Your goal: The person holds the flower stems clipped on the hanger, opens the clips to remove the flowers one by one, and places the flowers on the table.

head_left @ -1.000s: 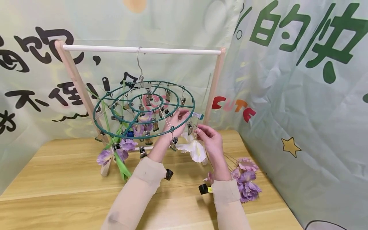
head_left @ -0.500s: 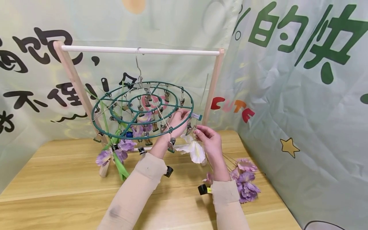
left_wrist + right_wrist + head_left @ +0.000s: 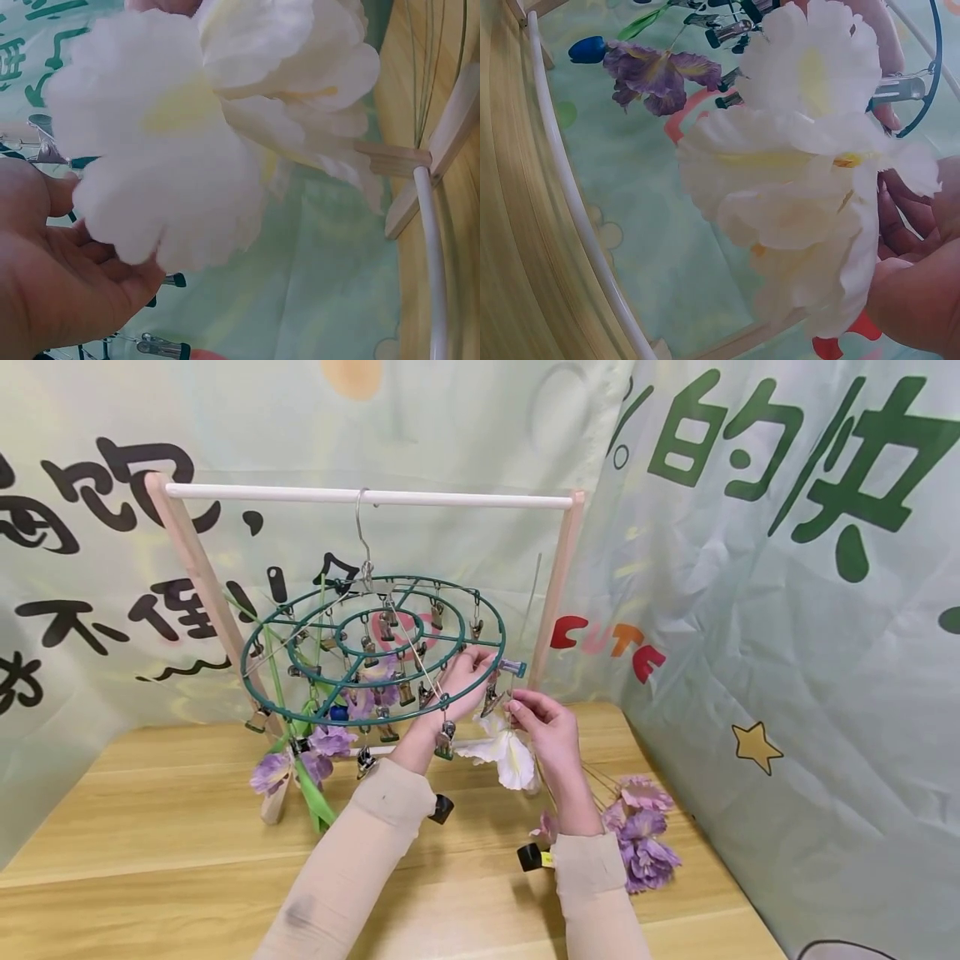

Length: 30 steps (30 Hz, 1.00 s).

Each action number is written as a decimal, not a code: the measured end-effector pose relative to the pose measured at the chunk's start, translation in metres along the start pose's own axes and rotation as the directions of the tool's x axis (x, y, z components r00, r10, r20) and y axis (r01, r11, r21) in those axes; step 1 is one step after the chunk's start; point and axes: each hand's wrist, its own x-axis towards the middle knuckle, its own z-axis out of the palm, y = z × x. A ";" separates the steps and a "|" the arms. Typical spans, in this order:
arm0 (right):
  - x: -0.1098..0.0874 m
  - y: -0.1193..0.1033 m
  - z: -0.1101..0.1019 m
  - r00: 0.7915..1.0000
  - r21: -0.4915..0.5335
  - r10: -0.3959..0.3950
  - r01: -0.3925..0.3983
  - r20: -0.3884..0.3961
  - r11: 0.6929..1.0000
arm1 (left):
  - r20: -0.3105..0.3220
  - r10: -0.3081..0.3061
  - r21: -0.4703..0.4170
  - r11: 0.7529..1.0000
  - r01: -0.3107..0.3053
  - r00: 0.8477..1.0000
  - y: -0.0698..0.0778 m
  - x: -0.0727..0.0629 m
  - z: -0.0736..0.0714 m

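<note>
A green round clip hanger point(image 3: 372, 718) hangs by its hook from a white rail. My left hand point(image 3: 461, 683) reaches under its right side, and its fingers appear to pinch a metal clip point(image 3: 512, 667) that sticks out sideways past the rim; the exact contact is partly hidden. To the right, my right hand point(image 3: 549, 722) pinches the thin stem of a white artificial iris point(image 3: 510, 757), which hangs bloom down below the rim. Another metal clip point(image 3: 491, 700) dangles close to the right fingertips. In both wrist views the white petals point(image 3: 165, 187) point(image 3: 780, 165) cover much of the hands.
Purple irises point(image 3: 272, 772) with green leaves hang at the hanger's left, beside a blue bud point(image 3: 338, 713). Several loose pink and purple flowers point(image 3: 649, 860) lie on the table at right. Wooden posts point(image 3: 558, 585) hold the white rail point(image 3: 465, 501). Printed cloth surrounds the table.
Both hands keep nearly the same place. The hanging clips near the right rim swing and tilt slightly; the white iris shifts only a little.
</note>
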 end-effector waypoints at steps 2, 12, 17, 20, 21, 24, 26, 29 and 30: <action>0.000 0.001 0.000 1.000 -0.004 -0.008 0.008 0.003 1.000 | 0.002 -0.011 -0.002 1.000 0.011 1.000 -0.001 0.000 0.000; 0.001 0.002 0.000 1.000 -0.008 -0.021 0.021 0.010 1.000 | -0.034 -0.026 -0.010 1.000 0.025 0.999 -0.002 -0.001 0.003; 0.001 0.002 0.001 1.000 -0.012 -0.020 0.021 0.011 1.000 | -0.064 -0.022 -0.017 1.000 0.021 0.998 -0.001 -0.002 0.005; 0.001 0.002 0.002 1.000 -0.017 -0.021 0.021 0.012 1.000 | -0.075 -0.019 -0.020 1.000 0.017 0.997 -0.001 -0.004 0.005; 0.000 0.002 0.002 1.000 -0.019 -0.022 0.022 0.012 1.000 | -0.079 -0.016 -0.019 1.000 0.014 0.997 0.000 -0.005 0.005; 0.000 0.002 0.003 1.000 -0.021 -0.024 0.025 0.012 0.999 | -0.088 -0.012 -0.028 1.000 0.010 0.996 0.000 -0.006 0.005; 0.000 0.002 0.003 1.000 -0.022 -0.028 0.028 0.012 0.999 | -0.089 -0.012 -0.038 0.999 0.009 0.996 0.000 -0.007 0.005; 0.000 0.002 0.004 0.999 -0.017 -0.032 0.033 0.012 0.999 | -0.087 -0.021 -0.052 0.998 0.017 0.996 0.000 -0.008 0.004; 0.000 0.002 0.004 0.999 -0.016 -0.032 0.033 0.011 0.999 | -0.087 -0.024 -0.062 0.998 0.018 0.996 0.001 -0.008 0.004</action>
